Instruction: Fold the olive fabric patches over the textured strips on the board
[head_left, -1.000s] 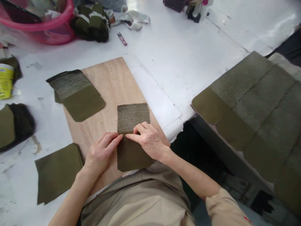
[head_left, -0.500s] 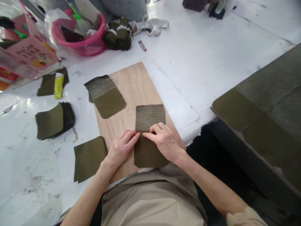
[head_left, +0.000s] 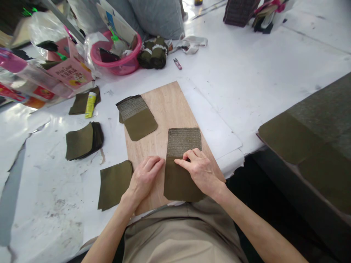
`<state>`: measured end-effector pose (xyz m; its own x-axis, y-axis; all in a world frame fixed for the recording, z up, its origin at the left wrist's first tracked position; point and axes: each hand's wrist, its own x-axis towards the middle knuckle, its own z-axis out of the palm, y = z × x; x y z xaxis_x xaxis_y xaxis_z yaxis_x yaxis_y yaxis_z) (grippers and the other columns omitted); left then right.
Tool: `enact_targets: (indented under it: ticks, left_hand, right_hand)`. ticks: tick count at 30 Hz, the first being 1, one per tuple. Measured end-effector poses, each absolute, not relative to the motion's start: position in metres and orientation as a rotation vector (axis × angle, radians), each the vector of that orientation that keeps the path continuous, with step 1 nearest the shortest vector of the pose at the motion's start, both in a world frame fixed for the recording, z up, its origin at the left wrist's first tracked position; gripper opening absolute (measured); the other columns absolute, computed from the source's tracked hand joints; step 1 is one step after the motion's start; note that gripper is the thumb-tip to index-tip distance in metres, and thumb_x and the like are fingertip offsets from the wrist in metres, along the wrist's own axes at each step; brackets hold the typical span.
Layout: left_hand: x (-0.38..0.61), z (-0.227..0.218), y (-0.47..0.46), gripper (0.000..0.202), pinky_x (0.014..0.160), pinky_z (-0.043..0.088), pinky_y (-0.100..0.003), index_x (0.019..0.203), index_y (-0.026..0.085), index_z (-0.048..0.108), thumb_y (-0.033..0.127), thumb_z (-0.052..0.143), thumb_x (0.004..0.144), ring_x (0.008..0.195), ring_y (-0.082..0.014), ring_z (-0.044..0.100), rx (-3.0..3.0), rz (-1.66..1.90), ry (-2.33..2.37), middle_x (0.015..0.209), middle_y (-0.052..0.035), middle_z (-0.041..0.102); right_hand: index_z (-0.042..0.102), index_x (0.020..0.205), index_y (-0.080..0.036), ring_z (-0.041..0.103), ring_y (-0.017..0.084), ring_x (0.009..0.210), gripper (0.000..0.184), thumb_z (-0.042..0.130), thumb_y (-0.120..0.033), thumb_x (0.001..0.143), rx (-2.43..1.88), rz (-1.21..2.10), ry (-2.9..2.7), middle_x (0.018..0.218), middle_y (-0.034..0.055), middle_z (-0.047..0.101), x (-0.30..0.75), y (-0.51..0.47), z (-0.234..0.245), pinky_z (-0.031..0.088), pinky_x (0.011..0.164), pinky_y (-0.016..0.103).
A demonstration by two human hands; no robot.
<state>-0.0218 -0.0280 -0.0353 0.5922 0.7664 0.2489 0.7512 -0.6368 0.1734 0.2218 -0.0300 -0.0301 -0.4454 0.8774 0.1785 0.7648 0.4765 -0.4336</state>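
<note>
In front of me lies an olive fabric piece with a ribbed, speckled grey-brown upper band. It rests on a wooden board. My right hand is on this piece, thumb stretched along the line below the band and the other fingers curled, gripping at the cloth. My left hand lies on the board just left of the piece, fingers loosely bent and holding nothing I can see. Farther up the board is a similar two-tone fabric piece, lying on another layer.
Olive fabric stacks lie left of the board, with another stack beyond. A yellow tube rests on more cloth. Behind are a pink basket, rolled olive cloth and thread snips. Large fabric hangs at right.
The left fingertips have moved off the fabric piece's left edge onto the board. The right hand stays near the band's lower line. The whole view has shifted, so the scene sits farther right and lower.
</note>
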Motion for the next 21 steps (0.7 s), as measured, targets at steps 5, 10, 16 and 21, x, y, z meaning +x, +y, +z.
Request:
enact_targets:
  ticks: [5,10,16,21]
  left_hand:
    - [-0.001,-0.033,-0.037,0.035,0.093,0.050,-0.034,0.126,0.017,0.054,0.008,0.049,0.092,0.107,-0.0206,0.055,2.654,0.644,1.384,0.112,-0.0095,0.060]
    - [0.018,-0.038,-0.044,0.040,0.098,0.047,-0.039,0.134,0.012,0.049,0.012,0.048,0.093,0.114,-0.0247,0.051,2.714,0.434,1.387,0.119,-0.0121,0.059]
    - [0.017,-0.037,-0.047,0.040,0.094,0.046,-0.039,0.133,0.015,0.051,0.015,0.050,0.094,0.113,-0.0253,0.052,2.763,0.342,1.446,0.118,-0.0113,0.060]
    - [0.018,-0.035,-0.047,0.039,0.093,0.045,-0.037,0.133,0.016,0.052,0.014,0.049,0.094,0.114,-0.0247,0.052,2.772,0.348,1.466,0.118,-0.0113,0.061]
  right_hand:
    - [0.066,0.114,-0.029,0.047,0.018,0.093,0.024,0.055,-0.024,0.093,-1.372,0.413,-2.352,0.094,0.0033,0.057,0.222,-0.029,-0.029,0.041,0.080,0.030]
    - [0.067,0.114,-0.027,0.047,0.019,0.093,0.024,0.054,-0.025,0.094,-1.363,0.444,-2.303,0.094,0.0040,0.058,0.223,-0.028,-0.030,0.043,0.081,0.031]
    - [0.069,0.103,-0.023,0.050,0.017,0.094,0.017,0.054,-0.023,0.094,-1.294,0.507,-2.176,0.090,0.0031,0.063,0.227,-0.029,-0.033,0.044,0.082,0.029]
    - [0.069,0.098,-0.026,0.051,0.018,0.094,0.013,0.057,-0.028,0.093,-1.336,0.440,-2.209,0.090,0.0015,0.065,0.231,-0.028,-0.032,0.039,0.083,0.034]
